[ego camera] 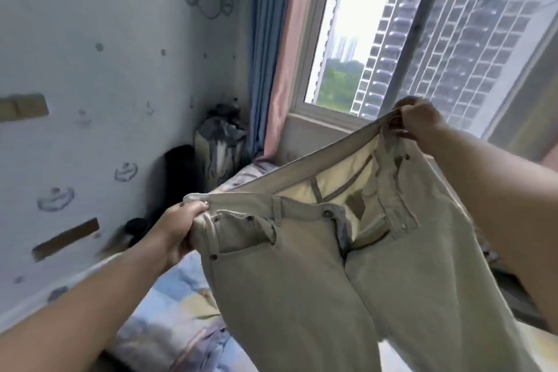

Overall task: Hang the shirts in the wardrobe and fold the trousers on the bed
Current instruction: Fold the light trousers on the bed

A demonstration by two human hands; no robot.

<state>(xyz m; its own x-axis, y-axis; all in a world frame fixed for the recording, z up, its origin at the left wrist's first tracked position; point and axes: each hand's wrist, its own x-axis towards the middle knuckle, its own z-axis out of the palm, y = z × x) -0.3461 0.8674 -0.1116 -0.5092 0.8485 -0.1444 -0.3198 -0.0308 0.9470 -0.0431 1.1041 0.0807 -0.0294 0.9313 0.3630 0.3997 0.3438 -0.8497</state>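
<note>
A pair of beige trousers (302, 281) hangs in the air above the bed (169, 320), held up by the waistband with the fly open and the pale lining showing. My left hand (181, 229) grips the waistband's near left corner by the front pocket. My right hand (419, 121) pinches the far side of the waistband, raised higher in front of the window. The legs drop out of view at the bottom edge. No shirts or wardrobe are in view.
The bed carries a patterned blue and yellow cover. A wall with cloud drawings (90, 69) runs along the left. Dark bags and bundles (217, 148) are piled in the far corner beside blue and pink curtains (271, 69). A window (392, 39) fills the right.
</note>
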